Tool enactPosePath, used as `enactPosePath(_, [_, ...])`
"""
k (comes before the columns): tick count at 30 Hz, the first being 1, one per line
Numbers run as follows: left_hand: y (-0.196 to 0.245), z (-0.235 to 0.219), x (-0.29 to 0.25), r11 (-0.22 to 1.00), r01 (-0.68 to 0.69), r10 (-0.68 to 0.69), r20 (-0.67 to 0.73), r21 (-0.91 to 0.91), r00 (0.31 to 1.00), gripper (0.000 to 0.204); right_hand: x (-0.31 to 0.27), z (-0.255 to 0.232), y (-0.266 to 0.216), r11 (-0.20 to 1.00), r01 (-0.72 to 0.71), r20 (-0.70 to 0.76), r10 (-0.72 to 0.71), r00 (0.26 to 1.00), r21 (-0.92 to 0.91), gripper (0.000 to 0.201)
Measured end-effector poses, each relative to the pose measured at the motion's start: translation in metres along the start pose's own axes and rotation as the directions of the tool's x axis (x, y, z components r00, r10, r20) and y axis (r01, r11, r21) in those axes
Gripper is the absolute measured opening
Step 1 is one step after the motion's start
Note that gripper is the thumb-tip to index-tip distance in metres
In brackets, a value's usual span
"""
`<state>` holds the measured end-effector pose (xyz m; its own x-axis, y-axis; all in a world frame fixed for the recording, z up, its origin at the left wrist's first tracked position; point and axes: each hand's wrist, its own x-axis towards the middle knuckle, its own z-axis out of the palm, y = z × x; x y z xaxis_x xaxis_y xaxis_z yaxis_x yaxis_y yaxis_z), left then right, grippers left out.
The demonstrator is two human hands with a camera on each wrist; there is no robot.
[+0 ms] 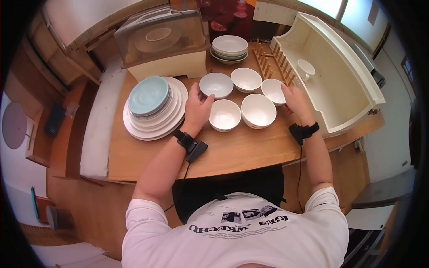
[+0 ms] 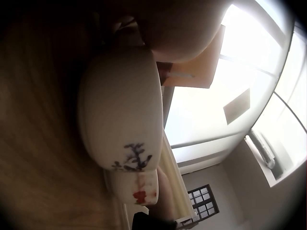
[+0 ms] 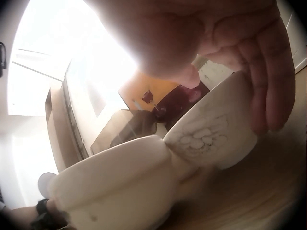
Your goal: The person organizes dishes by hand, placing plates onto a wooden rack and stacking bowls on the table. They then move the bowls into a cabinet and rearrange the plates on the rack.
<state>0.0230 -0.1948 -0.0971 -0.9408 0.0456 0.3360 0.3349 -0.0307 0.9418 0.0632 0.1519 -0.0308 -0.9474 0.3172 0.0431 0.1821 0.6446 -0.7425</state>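
White bowls (image 1: 225,115), dark sprig (image 2: 133,157) and red motif (image 2: 139,197) outside. Left hand (image 1: 197,109) grips pale grey bowl (image 1: 216,85); right hand (image 1: 298,103), small white bowl (image 1: 271,90); both part-curled. Shirt (image 1: 178,245) lettering unclear.

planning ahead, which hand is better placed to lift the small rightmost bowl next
Probably the right hand: it holds the small bowl, while the left hand grips the grey bowl farther left.

The right wrist view crops the right hand (image 3: 220,40).

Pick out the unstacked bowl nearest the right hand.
The rightmost unstacked bowl: the right hand is at its rim, while the other four unstacked bowls stand farther left.
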Motion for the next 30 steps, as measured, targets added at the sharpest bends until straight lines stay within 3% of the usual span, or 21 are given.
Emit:
enactPosePath(7, [0.005,-0.005,0.004,1.000,0.002,-0.001,0.046,-0.020,0.999,0.080,0.006,0.008,-0.014,0.999,-0.020,0.090,0.017,0.996,0.035,0.063])
enactPosePath(12, [0.004,-0.007,0.007,0.998,0.000,0.005,0.072,-0.069,0.997,0.066,0.014,0.019,-0.022,0.998,-0.001,0.144,-0.009,0.990,0.070,0.064])
enactPosePath(16, [0.008,-0.005,0.005,0.999,0.003,-0.001,0.048,-0.053,0.999,0.046,0.026,0.018,-0.032,0.998,-0.056,0.174,0.054,0.983,0.007,0.069])
enactPosePath(22, [0.008,-0.004,0.003,0.999,-0.002,0.003,0.020,-0.036,1.000,0.046,0.047,0.015,-0.024,0.987,-0.159,0.141,0.152,0.978,0.039,0.077])
enactPosePath(28, [0.016,-0.006,0.001,0.962,-0.100,0.084,0.072,0.253,0.994,0.044,0.075,0.034,0.030,0.947,-0.189,0.209,0.135,0.968,0.261,0.077])
enactPosePath(30, [0.038,-0.004,-0.009,0.901,-0.030,0.005,0.059,0.433,0.998,0.037,0.082,0.033,0.045,0.919,-0.183,0.252,0.096,0.963,0.349,0.075])
